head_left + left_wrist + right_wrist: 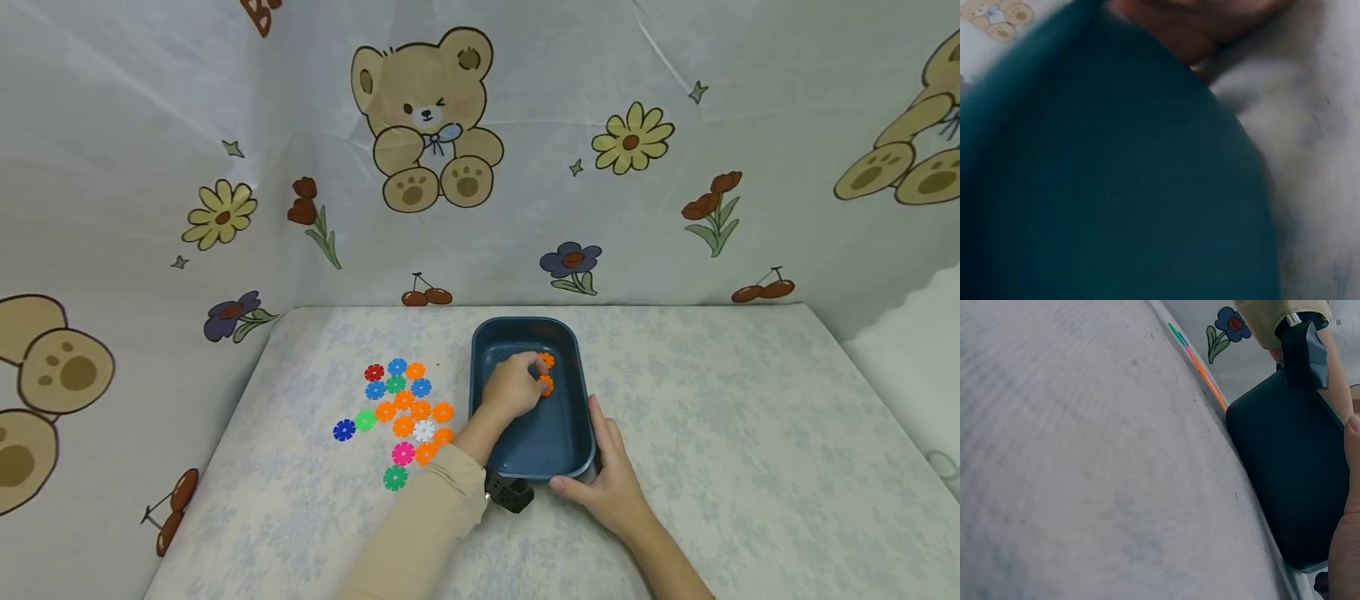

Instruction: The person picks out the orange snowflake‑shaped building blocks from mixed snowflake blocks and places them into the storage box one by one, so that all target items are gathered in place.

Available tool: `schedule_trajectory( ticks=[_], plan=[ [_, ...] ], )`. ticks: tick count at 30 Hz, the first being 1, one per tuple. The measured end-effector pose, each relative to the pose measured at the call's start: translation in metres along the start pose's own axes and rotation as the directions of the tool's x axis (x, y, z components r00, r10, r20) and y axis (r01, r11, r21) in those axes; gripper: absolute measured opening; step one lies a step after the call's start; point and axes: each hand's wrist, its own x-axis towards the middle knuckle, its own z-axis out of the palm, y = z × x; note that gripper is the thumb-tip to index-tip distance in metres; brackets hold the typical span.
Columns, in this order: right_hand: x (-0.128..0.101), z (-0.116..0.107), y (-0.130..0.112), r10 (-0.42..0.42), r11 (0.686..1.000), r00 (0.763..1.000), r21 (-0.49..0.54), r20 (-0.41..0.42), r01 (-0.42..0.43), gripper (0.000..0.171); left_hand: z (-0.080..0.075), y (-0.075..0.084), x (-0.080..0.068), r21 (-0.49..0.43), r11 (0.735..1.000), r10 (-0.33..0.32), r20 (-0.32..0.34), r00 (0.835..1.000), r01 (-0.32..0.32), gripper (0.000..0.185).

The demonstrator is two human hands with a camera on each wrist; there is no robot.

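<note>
A dark blue rectangular plastic tub (534, 437) stands on the table. My left hand (513, 385) reaches over its left wall and in, fingers bent, pinching an orange notched interlocking disc (548, 386). Just beyond the fingertips, a second orange disc (548, 360) shows. With the thumb at the near wall and the fingers along the right side, my right hand (611, 483) holds the tub's near right corner. In the right wrist view, the thumb (1352, 456) lies against the tub (1291, 475). The tub's dark surface (1135, 175) fills most of the left wrist view.
Left of the tub, several flat notched discs lie spread on the table, among them a red disc (374, 372), a white disc (423, 430) and a pink disc (403, 453). A patterned cloth (525, 242) hangs behind the table. A black wrist device (510, 492) sits by the left sleeve.
</note>
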Motion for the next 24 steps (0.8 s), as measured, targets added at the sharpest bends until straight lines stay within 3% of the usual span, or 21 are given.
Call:
schedule_trajectory(
  ticks=[5,9,24],
  plan=[
    [0.001,0.001,0.000,0.011,1.000,1.000,-0.016,-0.008,-0.011,0.122,0.004,-0.003,0.002,0.048,0.999,0.004,-0.020,1.000,-0.003,0.010],
    [0.001,0.001,0.000,0.014,1.000,1.000,-0.022,-0.007,-0.014,0.122,0.007,-0.003,0.004,0.121,0.993,0.013,-0.072,0.997,-0.004,0.012],
    [0.001,0.001,0.001,0.022,1.000,1.000,-0.015,-0.009,-0.022,0.124,0.015,-0.001,0.005,0.342,0.938,0.099,-0.128,0.987,-0.050,0.018]
  ],
)
